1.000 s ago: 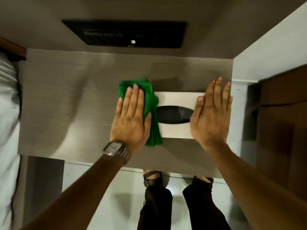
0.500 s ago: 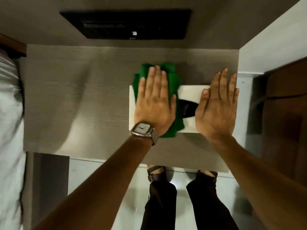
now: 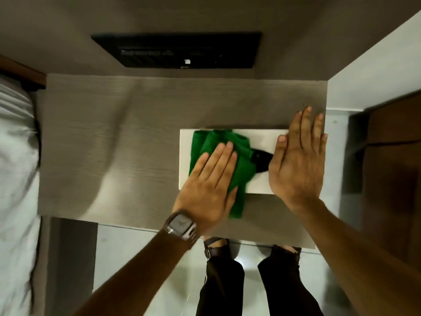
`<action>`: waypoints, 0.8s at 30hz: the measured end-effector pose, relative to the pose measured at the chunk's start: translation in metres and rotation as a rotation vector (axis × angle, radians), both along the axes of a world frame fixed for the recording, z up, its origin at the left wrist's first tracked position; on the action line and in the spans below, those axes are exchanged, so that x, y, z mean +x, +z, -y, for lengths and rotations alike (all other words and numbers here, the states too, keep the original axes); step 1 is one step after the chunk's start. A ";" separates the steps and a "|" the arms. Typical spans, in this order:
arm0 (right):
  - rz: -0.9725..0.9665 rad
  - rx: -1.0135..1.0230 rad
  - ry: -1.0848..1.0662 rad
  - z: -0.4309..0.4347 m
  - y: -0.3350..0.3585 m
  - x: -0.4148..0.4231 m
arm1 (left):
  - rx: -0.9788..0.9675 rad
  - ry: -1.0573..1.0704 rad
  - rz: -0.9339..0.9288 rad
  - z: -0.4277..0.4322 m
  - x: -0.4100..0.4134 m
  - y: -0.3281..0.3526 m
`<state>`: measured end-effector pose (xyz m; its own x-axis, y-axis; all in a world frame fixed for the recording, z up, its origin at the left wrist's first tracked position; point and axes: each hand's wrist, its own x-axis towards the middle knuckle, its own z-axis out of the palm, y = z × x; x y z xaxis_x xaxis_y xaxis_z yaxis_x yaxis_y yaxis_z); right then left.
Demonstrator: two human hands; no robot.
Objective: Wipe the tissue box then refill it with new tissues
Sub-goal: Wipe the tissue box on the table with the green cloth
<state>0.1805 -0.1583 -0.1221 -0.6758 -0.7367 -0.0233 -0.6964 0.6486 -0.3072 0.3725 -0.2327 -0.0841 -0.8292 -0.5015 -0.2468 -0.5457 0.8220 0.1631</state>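
One white tissue box (image 3: 262, 137) on the right part of a grey wood-grain table (image 3: 109, 142), under two flat hands.

The left hand (image 3: 209, 190) lies with fingers straight and close together, pressing one crumpled green cloth (image 3: 241, 153) onto the box top; the cloth hangs over the near edge. The right hand (image 3: 298, 160), fingers extended and slightly spread, rests flat on the box's right end. Cloth and right hand partly hide the dark oval opening (image 3: 262, 160). One wristwatch (image 3: 181, 225) sits on the left wrist.
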 end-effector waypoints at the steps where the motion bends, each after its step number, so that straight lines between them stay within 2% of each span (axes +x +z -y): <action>1: 0.005 0.005 -0.002 0.000 0.001 0.000 | -0.007 0.002 0.014 0.002 0.020 0.001; 3: -0.009 0.011 -0.013 0.001 0.000 0.002 | -0.035 0.149 0.005 0.020 0.025 -0.004; 6: -0.017 0.007 -0.021 0.004 0.000 0.002 | -0.100 0.444 -0.032 0.043 -0.042 -0.006; 8: 0.000 0.020 -0.019 0.003 0.002 0.003 | -0.093 0.340 -0.050 0.026 -0.064 -0.007; 10: 0.016 0.027 0.001 0.003 0.006 0.003 | -0.044 0.064 -0.032 0.006 -0.034 -0.006; 12: 0.025 0.029 -0.006 0.003 0.009 0.002 | -0.017 -0.072 0.026 0.006 0.015 0.001; 14: 0.012 0.028 -0.011 0.003 0.008 0.003 | -0.055 0.012 0.030 0.030 0.032 -0.003; 17: -0.006 0.030 -0.013 0.005 0.004 0.003 | -0.102 0.370 -0.024 0.052 -0.030 -0.006; 18: -0.002 0.030 -0.013 0.004 0.005 0.003 | -0.108 0.390 -0.039 0.044 -0.052 -0.005; 20: 0.009 0.026 -0.006 0.003 0.005 0.004 | -0.056 0.188 -0.065 0.014 -0.058 -0.009; 22: 0.020 0.030 -0.001 0.004 0.007 0.002 | -0.022 -0.027 -0.017 -0.005 -0.016 -0.005; 24: 0.024 0.032 -0.014 0.002 0.008 0.002 | -0.035 -0.025 0.009 0.004 0.027 -0.001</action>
<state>0.1821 -0.1608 -0.1145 -0.6851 -0.7258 -0.0626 -0.6799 0.6679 -0.3026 0.3992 -0.2368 -0.0854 -0.8395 -0.4892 -0.2364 -0.5261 0.8406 0.1290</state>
